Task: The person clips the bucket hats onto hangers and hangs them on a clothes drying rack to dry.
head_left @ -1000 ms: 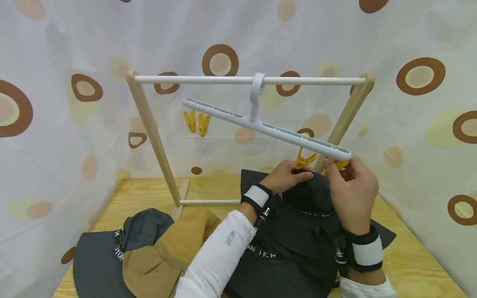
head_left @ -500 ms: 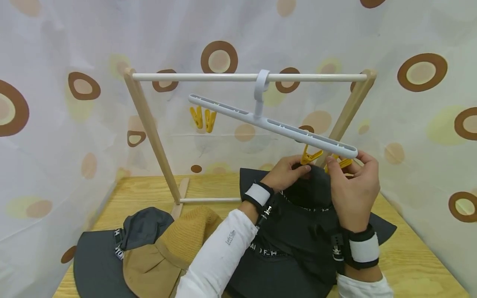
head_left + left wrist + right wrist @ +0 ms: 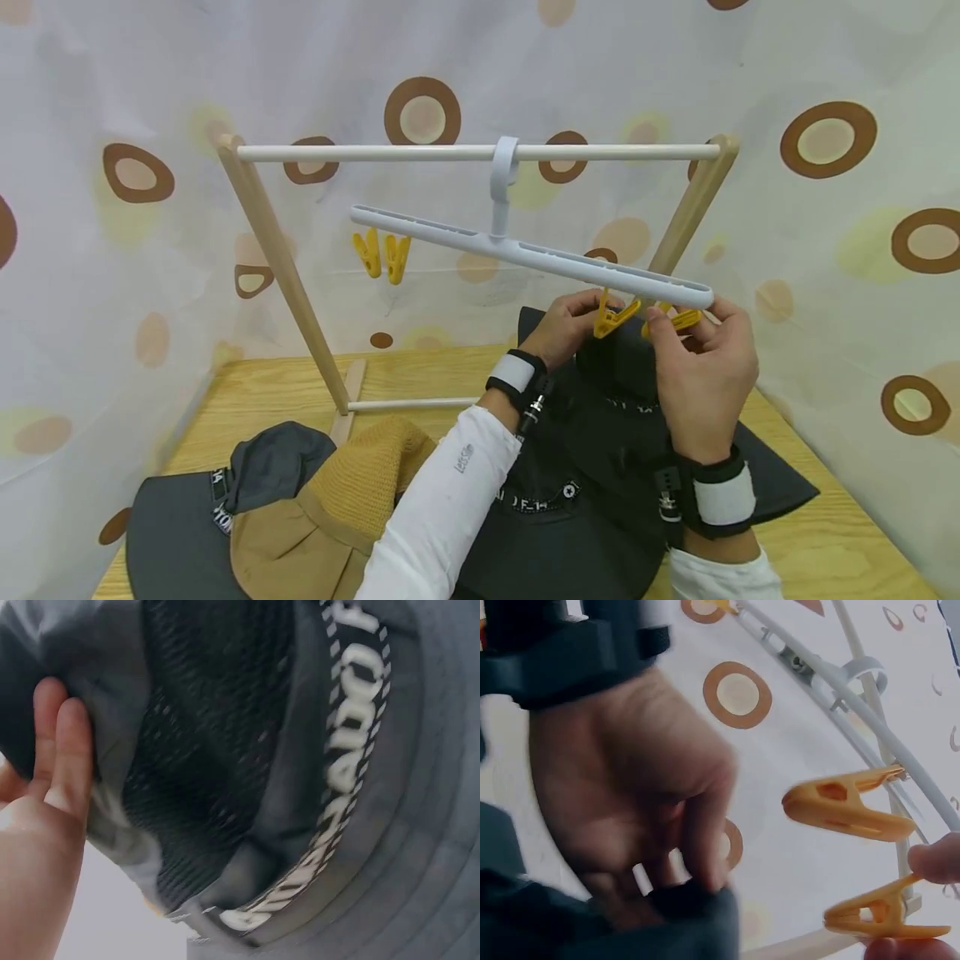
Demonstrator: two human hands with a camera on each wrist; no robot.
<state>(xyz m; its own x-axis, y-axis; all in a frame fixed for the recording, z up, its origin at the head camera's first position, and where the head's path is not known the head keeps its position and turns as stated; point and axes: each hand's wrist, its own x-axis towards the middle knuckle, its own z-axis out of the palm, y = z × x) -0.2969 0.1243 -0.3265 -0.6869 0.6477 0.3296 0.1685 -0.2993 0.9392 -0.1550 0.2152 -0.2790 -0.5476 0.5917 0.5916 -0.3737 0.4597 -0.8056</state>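
Seemingly for steadiness, the left hand [image 3: 564, 329] grips a dark-grey cloth hat [image 3: 618, 375]; the right hand [image 3: 708, 371] pinches a yellow plastic clip [image 3: 686, 320].

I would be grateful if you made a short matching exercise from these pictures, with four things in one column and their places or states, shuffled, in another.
Column one
1. Hanger
2. Left hand
3. Tan hat
4. Right hand

Column two
A. Lying on the table
B. Pinching a yellow clip
C. Hooked over the white rail
D. Holding dark cloth

Right pairs: 1-C, 2-D, 3-A, 4-B
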